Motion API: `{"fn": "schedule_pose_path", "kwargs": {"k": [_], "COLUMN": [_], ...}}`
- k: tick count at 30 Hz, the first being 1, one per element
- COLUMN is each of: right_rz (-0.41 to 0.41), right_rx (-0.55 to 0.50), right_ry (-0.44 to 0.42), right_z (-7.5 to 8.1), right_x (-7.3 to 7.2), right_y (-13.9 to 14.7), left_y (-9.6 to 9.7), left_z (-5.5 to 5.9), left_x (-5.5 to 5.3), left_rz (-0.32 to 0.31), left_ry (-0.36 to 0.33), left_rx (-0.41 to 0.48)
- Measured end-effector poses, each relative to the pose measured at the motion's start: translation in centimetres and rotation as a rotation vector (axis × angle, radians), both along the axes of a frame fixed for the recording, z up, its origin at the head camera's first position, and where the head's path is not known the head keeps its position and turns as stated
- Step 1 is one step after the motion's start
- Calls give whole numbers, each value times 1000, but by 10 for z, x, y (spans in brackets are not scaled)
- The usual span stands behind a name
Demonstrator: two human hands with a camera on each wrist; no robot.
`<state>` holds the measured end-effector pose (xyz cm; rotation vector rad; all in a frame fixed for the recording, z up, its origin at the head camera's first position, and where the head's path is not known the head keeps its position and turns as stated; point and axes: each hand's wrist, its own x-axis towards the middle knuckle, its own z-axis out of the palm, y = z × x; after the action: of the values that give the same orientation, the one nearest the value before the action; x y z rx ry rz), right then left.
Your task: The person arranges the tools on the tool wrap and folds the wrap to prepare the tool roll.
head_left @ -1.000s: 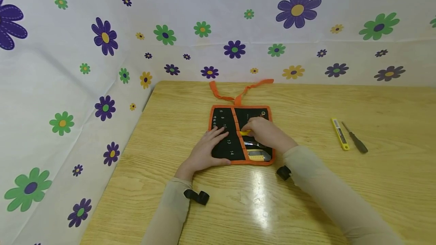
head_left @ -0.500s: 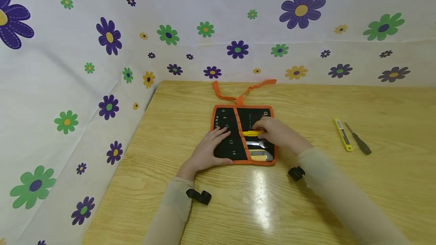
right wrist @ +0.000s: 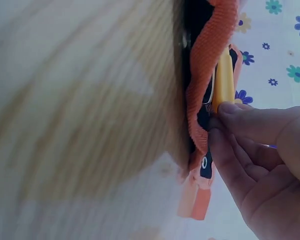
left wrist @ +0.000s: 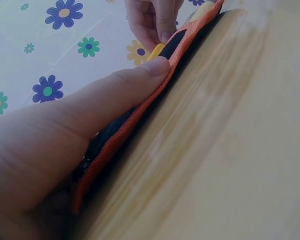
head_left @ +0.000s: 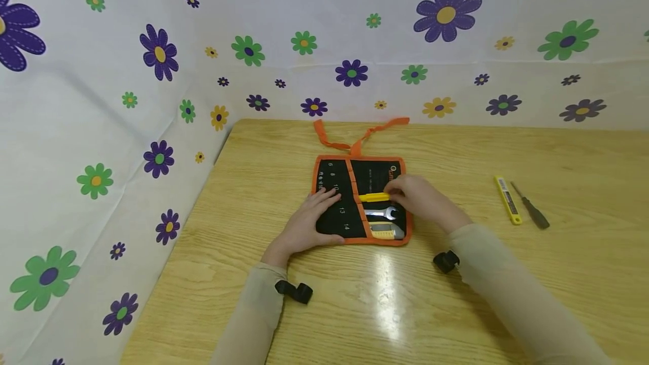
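Observation:
A black tool pouch with orange edging (head_left: 332, 224) lies unrolled on the table. My left hand (head_left: 303, 224) rests on its numbered left half, fingers spread, with the thumb (left wrist: 135, 82) along the near orange edge. My right hand (head_left: 418, 199) pinches the free end of a slim yellow tool (head_left: 374, 197) between thumb and fingertips. The yellow tool's other end is tucked into a pocket at the orange strip; its kind is hidden. Below it, an open-ended wrench (head_left: 383, 213) and a pale yellow utility knife (head_left: 386, 231) stick out of pockets.
To the right on the wooden table (head_left: 481, 286) lie a yellow packet with a label (head_left: 508, 200) and a dark-handled screwdriver (head_left: 532, 209). Orange tie straps (head_left: 356, 145) trail from the pouch's far edge. A flowered cloth (head_left: 304, 10) hangs behind.
The right hand has slid rightward along the yellow tool to its end, exposing more of the tool and the wrench. The left hand keeps its place on the pouch.

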<state>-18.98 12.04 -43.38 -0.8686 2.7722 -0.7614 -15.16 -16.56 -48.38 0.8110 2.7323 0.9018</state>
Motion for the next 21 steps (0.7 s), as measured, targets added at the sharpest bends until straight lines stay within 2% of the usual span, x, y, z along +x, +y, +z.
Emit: {"fn": "schedule_pose_path", "kwargs": {"k": [8, 11, 17, 21], "right_rz": [51, 47, 25, 21], "right_rx": [25, 43, 36, -14], "right_ry": [40, 44, -7, -39], "right_z": [1, 3, 4, 6], "right_x": [0, 2, 5, 11], "right_y": [-14, -17, -17, -14], "left_y": [-1, -1, 0, -1], "left_z": [1, 2, 3, 3], "left_x": [0, -1, 0, 0], "left_rz": [-1, -9, -14, -17], "left_ry": [3, 4, 8, 18], "left_rx": [0, 1, 2, -6]}}
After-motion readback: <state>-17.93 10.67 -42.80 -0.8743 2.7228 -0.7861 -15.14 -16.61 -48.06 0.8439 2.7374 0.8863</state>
